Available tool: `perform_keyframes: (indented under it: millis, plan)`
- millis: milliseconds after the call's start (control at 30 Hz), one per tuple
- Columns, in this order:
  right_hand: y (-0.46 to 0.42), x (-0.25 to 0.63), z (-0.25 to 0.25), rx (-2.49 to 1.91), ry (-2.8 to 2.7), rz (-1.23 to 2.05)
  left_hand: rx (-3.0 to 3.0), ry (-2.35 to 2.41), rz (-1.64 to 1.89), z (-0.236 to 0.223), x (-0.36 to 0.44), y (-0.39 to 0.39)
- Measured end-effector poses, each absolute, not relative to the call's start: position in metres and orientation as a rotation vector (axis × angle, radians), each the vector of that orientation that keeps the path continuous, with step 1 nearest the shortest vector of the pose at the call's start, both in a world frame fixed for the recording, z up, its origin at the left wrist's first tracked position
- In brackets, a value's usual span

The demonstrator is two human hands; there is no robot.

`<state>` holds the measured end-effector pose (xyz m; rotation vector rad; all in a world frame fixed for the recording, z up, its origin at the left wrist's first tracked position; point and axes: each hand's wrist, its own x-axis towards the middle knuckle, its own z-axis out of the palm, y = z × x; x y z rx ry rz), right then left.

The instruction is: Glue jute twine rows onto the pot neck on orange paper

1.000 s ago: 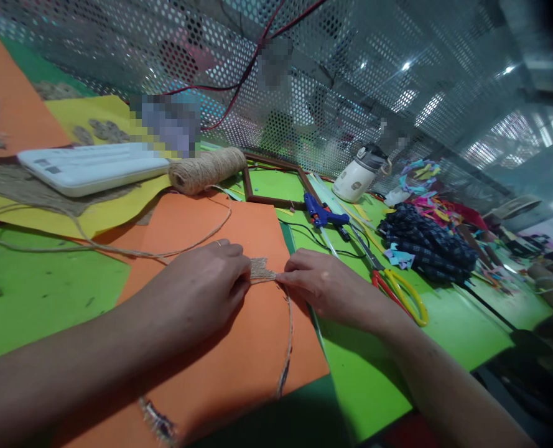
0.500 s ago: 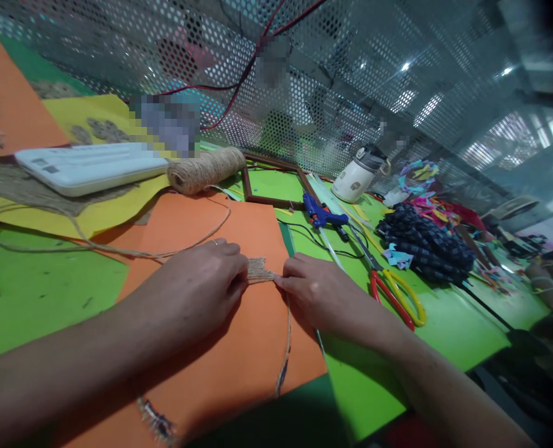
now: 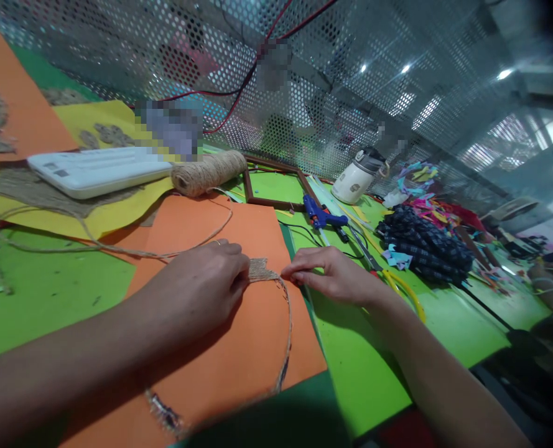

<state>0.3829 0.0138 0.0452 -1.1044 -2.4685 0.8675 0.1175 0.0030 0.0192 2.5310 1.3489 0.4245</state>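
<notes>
My left hand rests on an orange sheet of paper, its fingers closed over one end of a small flat patch of jute twine. From the patch's right end the loose twine curves down across the sheet. Just right of that bend is my right hand, thumb and fingertips drawn together beside the twine. Whether they grip anything is too fine to make out. Another length of twine runs left from under my left hand. Behind it lies a roll of jute twine.
A white device lies on yellow paper at left. Farther back are a brown frame, a blue glue gun and a white bottle. Yellow-handled scissors and dark checked fabric lie to the right.
My right hand has drawn slightly away from the patch's right end, and its wrist has risen, covering the scissors' red handle. The twine's bend now shows. My left hand stays on the patch.
</notes>
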Motion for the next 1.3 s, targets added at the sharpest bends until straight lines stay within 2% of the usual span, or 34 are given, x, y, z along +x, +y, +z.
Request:
perform_keyframes:
  millis: [167, 300, 567, 967, 1167, 1300]
  plan:
    - [0.003, 0.375, 0.045, -0.957, -2.602, 0.611, 2.525, 1.339, 0.443, 0.019, 0.118, 0.003]
    - [-0.001, 0.372, 0.043, -1.039, -2.705, 0.496, 2.544, 1.336, 0.466, 0.019, 0.118, 0.004]
    - [0.000, 0.370, 0.044, -0.992, -2.703, 0.448, 2.515, 1.315, 0.476, 0.016, 0.118, 0.006]
    - [-0.005, 0.363, 0.048, -1.201, -2.810, 0.393, 2.471, 1.377, 0.394, 0.020, 0.119, 0.005]
    - [-0.011, 0.357, 0.049, -1.288, -2.895, 0.219, 2.429, 1.446, 0.299, 0.024, 0.119, 0.006]
    - [-0.011, 0.356, 0.050, -1.324, -2.871, 0.318, 2.441, 1.432, 0.331, 0.022, 0.117, 0.007]
